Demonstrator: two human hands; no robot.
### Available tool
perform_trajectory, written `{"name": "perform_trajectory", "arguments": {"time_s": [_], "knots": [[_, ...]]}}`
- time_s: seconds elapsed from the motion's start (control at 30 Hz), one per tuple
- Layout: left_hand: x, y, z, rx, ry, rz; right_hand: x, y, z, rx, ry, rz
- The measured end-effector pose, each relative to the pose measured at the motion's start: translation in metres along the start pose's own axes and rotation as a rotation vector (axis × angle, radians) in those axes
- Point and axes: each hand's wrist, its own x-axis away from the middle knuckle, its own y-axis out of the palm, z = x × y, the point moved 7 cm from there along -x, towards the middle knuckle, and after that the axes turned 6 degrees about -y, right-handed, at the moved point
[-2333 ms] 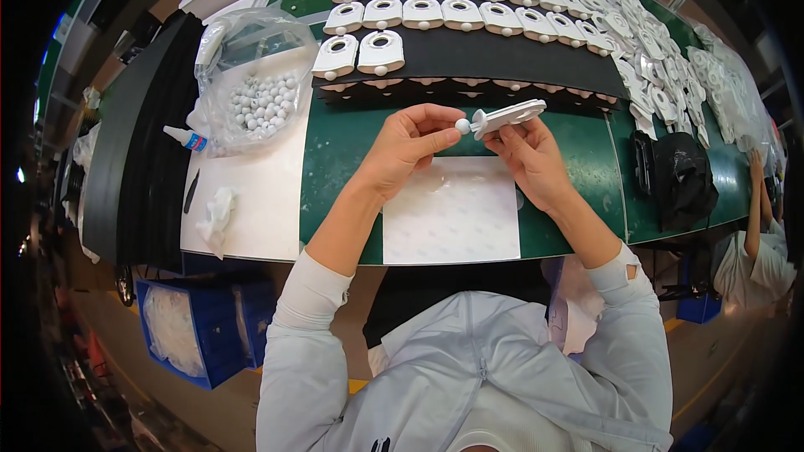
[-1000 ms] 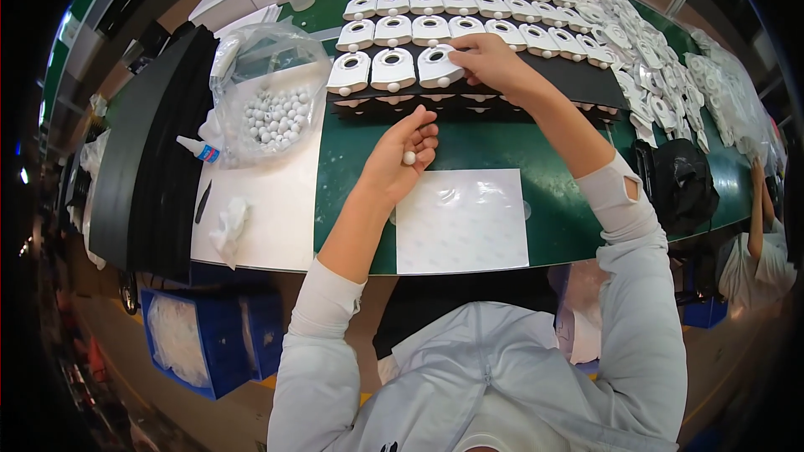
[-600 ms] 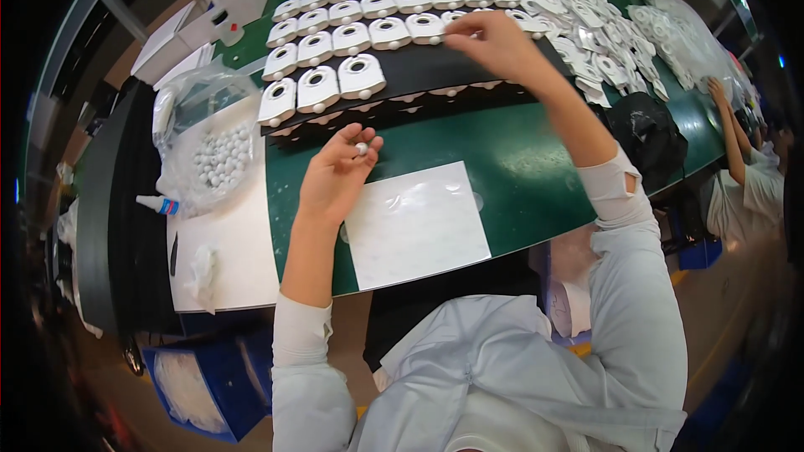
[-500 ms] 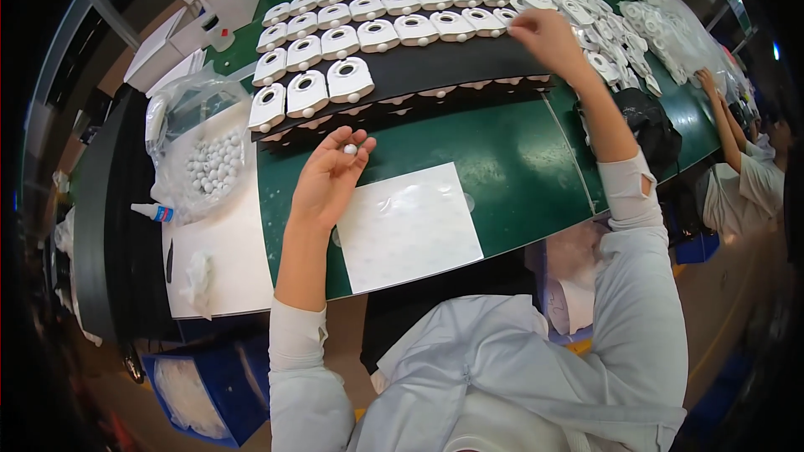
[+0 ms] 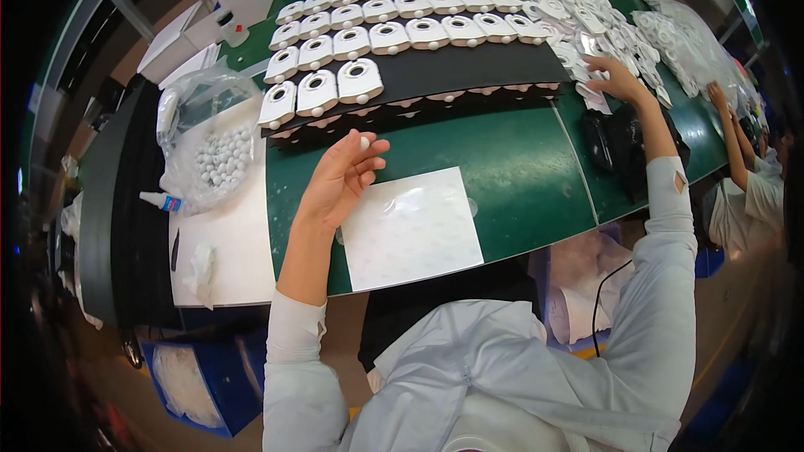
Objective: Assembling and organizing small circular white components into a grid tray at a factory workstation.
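My left hand (image 5: pixel 339 177) is raised above the green tabletop, holding a small white ball (image 5: pixel 365 143) between thumb and fingertips. My right hand (image 5: pixel 618 81) reaches to the near edge of a heap of white plastic parts (image 5: pixel 607 29), its fingers apart with nothing visibly gripped. Rows of white rounded housings (image 5: pixel 358 82), each with a round hole and a small ball at its near edge, stand on a black stepped rack (image 5: pixel 452 74). The front row has 3 housings at its left end.
At left a clear bag (image 5: pixel 188 117) holds loose white balls (image 5: pixel 224 157). Beside it lie a small glue bottle (image 5: pixel 161 201) and a crumpled tissue (image 5: pixel 201 272). A white sheet (image 5: pixel 412 230) lies before me. A black bag (image 5: pixel 641 138) sits at right, near another person's arm (image 5: pixel 730 134).
My right hand has moved right and nearer, from the end of a housing row to the parts heap. My left hand has turned slightly, still with the ball. The view has shifted a little.
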Motion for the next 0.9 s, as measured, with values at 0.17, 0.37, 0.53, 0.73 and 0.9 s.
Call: {"name": "perform_trajectory", "arguments": {"time_s": [0.17, 0.37, 0.53, 0.73, 0.9], "knots": [[-0.001, 0.002, 0.0, 0.06, 0.011, -0.143, -0.001, 0.001, -0.003, 0.023, 0.132, -0.064], [-0.002, 0.01, 0.004, 0.095, 0.066, -0.227, 0.01, -0.01, 0.004, 0.074, 0.111, 0.074], [-0.003, 0.008, 0.006, 0.061, 0.122, -0.176, 0.045, -0.041, -0.027, 0.163, 0.193, 0.357], [-0.003, 0.004, 0.005, 0.032, 0.106, -0.148, 0.078, -0.015, -0.146, -0.296, 0.108, 0.516], [-0.003, 0.005, 0.005, 0.046, 0.102, -0.141, 0.078, 0.021, -0.234, -0.333, -0.102, 0.46]]}}
